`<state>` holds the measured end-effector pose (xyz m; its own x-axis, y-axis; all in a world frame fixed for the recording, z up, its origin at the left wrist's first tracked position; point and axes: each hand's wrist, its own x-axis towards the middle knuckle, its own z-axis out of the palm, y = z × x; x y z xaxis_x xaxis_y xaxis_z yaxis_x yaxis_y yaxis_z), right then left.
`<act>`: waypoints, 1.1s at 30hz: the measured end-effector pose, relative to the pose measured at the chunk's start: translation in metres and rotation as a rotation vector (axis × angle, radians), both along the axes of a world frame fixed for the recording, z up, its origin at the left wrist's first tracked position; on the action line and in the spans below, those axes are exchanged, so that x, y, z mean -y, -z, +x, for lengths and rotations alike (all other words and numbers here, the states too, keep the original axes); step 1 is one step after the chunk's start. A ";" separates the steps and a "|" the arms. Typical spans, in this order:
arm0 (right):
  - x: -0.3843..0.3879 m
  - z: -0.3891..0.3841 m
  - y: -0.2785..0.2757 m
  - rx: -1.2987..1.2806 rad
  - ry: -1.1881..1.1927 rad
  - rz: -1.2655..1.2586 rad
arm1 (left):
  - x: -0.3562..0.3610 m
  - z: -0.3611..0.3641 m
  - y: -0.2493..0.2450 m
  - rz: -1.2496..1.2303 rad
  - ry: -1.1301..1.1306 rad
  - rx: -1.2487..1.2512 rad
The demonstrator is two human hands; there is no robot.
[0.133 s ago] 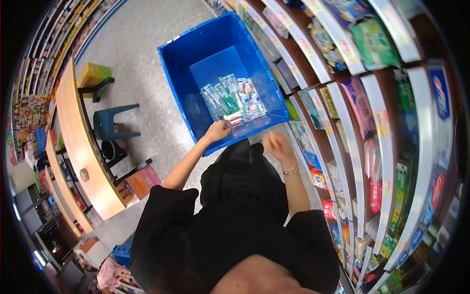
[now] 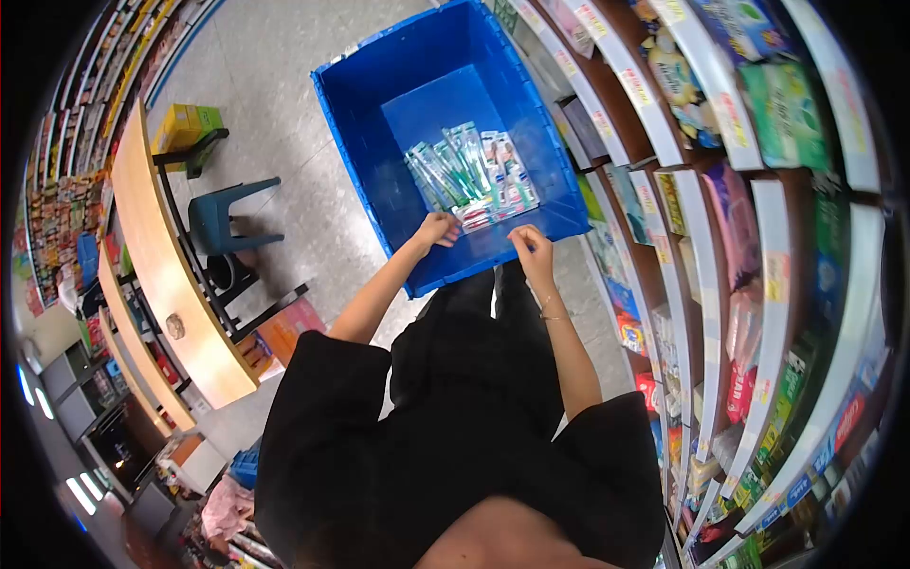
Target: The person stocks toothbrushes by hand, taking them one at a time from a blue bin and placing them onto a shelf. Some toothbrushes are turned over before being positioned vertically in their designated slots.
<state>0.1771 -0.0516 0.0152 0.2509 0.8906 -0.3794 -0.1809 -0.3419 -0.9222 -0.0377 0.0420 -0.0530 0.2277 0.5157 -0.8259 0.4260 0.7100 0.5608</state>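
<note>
Left hand (image 2: 438, 230) and right hand (image 2: 533, 247) were apart from each other, fingers bent on both; whether either gripped anything could not be determined. Stocked retail shelving (image 2: 773, 313) stood to the person's right, with a blue plastic bin (image 2: 360, 142) alongside it, directly before the person. Packaged toothbrushes (image 2: 463, 169) lay grouped on the bin's bottom, towards its near end, the left hand just beside the nearest packs and the right near the rim.
</note>
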 end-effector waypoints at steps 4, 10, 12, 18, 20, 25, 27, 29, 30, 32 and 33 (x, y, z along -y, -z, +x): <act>-0.018 -0.004 0.042 0.713 -0.129 0.201 | -0.028 -0.004 0.103 0.048 0.028 -0.286; -0.012 -0.020 0.059 1.081 -0.120 0.117 | -0.049 -0.011 0.178 0.063 -0.097 -0.469; -0.012 -0.022 0.062 1.090 -0.113 0.094 | -0.058 0.001 0.186 0.004 -0.384 -0.181; -0.011 -0.022 0.061 1.119 -0.112 0.080 | -0.085 0.041 0.220 0.217 -0.132 -0.107; -0.013 -0.019 0.061 1.128 -0.101 0.071 | -0.088 0.053 0.236 0.326 -0.073 -0.196; -0.014 -0.020 0.061 1.103 -0.059 0.078 | -0.092 0.067 0.267 0.189 0.010 -0.265; -0.012 -0.020 0.061 1.110 -0.061 0.070 | -0.096 0.072 0.245 0.120 -0.047 -0.211; -0.012 -0.019 0.061 1.087 -0.059 0.073 | -0.096 0.073 0.233 0.003 -0.272 -0.100; -0.011 -0.020 0.060 1.089 -0.056 0.075 | -0.095 0.072 0.229 0.010 -0.309 -0.126; -0.011 -0.018 0.061 1.082 -0.054 0.097 | -0.087 0.069 0.217 0.089 -0.366 -0.125; -0.011 -0.018 0.061 1.088 -0.049 0.109 | -0.083 0.068 0.206 0.162 -0.426 -0.128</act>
